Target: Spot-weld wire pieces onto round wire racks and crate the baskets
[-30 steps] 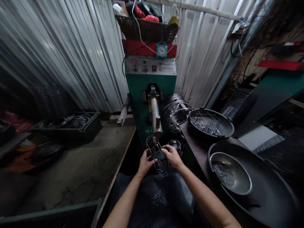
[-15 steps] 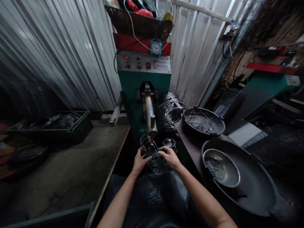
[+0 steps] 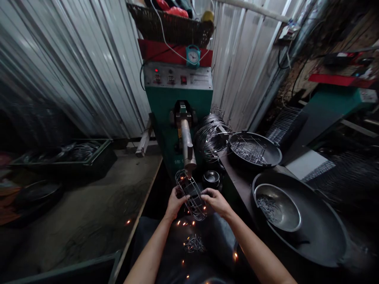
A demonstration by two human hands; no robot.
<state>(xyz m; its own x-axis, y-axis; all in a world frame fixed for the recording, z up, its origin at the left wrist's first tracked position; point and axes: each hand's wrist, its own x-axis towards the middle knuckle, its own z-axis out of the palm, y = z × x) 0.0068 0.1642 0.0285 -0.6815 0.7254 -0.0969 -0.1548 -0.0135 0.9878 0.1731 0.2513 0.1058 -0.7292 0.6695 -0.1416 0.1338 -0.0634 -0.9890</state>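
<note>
Both hands hold a small wire basket [image 3: 194,199] just below the electrode of a green spot welder [image 3: 164,102]. My left hand [image 3: 177,203] pinches its left side with closed fingers. On the opposite side, my right hand [image 3: 216,200] grips the wire rim between thumb and fingers. The welder's metal arm [image 3: 187,142] comes down to the basket's upper end; the exact contact point is hard to make out. Orange sparks [image 3: 185,223] fly below the basket. On the dark apron [image 3: 166,240] over my lap lies a small heap of short wire pieces [image 3: 194,243].
To the right stand a large black pan [image 3: 322,232] holding a steel bowl [image 3: 291,209] of wire pieces, and another pan [image 3: 276,156] of wire parts. Wire coils [image 3: 211,136] hang beside the welder. A green bin [image 3: 97,156] sits on the floor at left.
Bright sparks have appeared around the basket and over my lap. The basket has shifted slightly down and right, and my right hand has moved a little to the right.
</note>
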